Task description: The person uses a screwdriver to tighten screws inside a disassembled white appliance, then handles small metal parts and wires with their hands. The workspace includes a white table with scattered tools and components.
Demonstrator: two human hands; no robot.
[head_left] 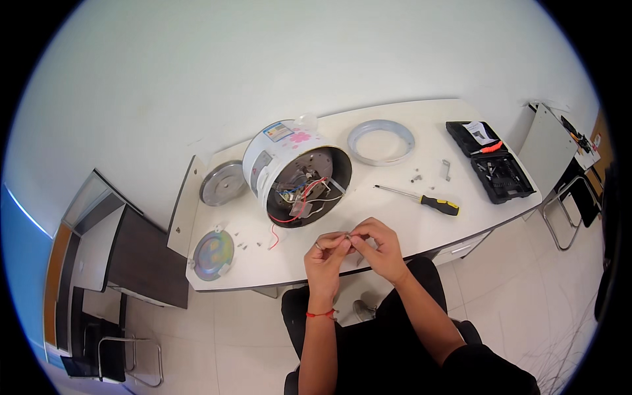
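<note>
My left hand (pixel 325 261) and my right hand (pixel 382 251) meet just over the table's front edge, fingertips pinched together. A tiny greyish piece (pixel 348 237) shows between them, too small to name. Beyond them a white rice cooker (pixel 268 143) with pink flowers lies on its side, its open underside facing me. Wires and parts show inside it, and a red wire (pixel 272 232) hangs out onto the table. A screwdriver (pixel 438 205) with a yellow and black handle lies to the right of my hands.
On the white table (pixel 316 253) lie a metal ring (pixel 380 160), a round metal lid (pixel 224 184), a round iridescent plate (pixel 214 255) and a small metal bracket (pixel 446 170). Several loose screws (pixel 416 177) are scattered about. An open black tool case (pixel 498 174) stands at the right end.
</note>
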